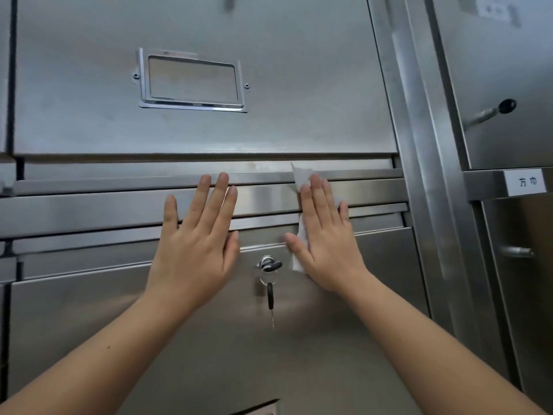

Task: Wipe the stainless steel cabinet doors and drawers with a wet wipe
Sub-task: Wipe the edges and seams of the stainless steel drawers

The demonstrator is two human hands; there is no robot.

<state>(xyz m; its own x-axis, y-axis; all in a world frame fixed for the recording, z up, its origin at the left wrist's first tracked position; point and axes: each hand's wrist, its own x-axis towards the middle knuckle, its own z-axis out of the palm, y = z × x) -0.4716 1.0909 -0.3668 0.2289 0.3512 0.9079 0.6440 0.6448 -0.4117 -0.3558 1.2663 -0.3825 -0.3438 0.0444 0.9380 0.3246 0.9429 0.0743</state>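
Right hand [324,238] flat — wet wipe [300,176] beneath

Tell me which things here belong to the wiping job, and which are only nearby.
Job: wet wipe, under the flat right hand; left hand, also flat; lower steel panel; upper steel panel.
Only nearby: hanging key; lock; label frame; white label.

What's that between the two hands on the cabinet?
In the head camera's view, a lock sits between the left hand and the right hand, with a key dangling below it on a ring.
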